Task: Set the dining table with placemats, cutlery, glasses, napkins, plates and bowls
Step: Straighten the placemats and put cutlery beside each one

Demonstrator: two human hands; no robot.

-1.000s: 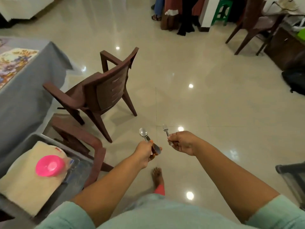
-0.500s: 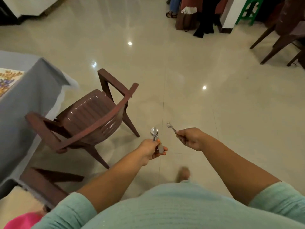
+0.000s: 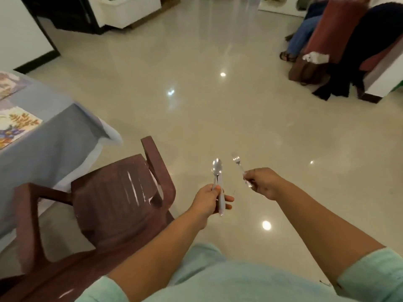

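**Cutlery in both hands, table off to the left**

While the camera looks down over my mint-green sleeves, I start at the far left, where the dining table [image 3: 50, 136] sits under a grey-blue cloth. Two floral placemats lie on it: one placemat [image 3: 15, 129] near the table's edge, and a second placemat [image 3: 8, 85] farther back, cut off by the frame. The cloth's corner hangs down toward the floor.

Just right of the table, and near to me, stands a brown plastic chair [image 3: 113, 199], its seat glossy and its armrest rising beside my left forearm.

Next comes my left hand [image 3: 209, 201], held out over the floor. Its fingers are curled around a spoon [image 3: 217, 171], bowl pointing up and away from me. A second long metal piece appears to sit against the spoon in the same grip, its end poking out below the fingers; I cannot tell what it is.

Just to the right, my right hand [image 3: 262, 182] pinches the handle of a fork [image 3: 237, 163], its tines aimed up and to the left. The two hands are near each other but not touching, and both pieces of cutlery are well apart from the table.

The pale tiled floor [image 3: 218, 116] reflects ceiling lights. At the far right, someone seated shows only as blue trousers and a sandalled foot [image 3: 287, 56], beside dark and reddish draped cloth.
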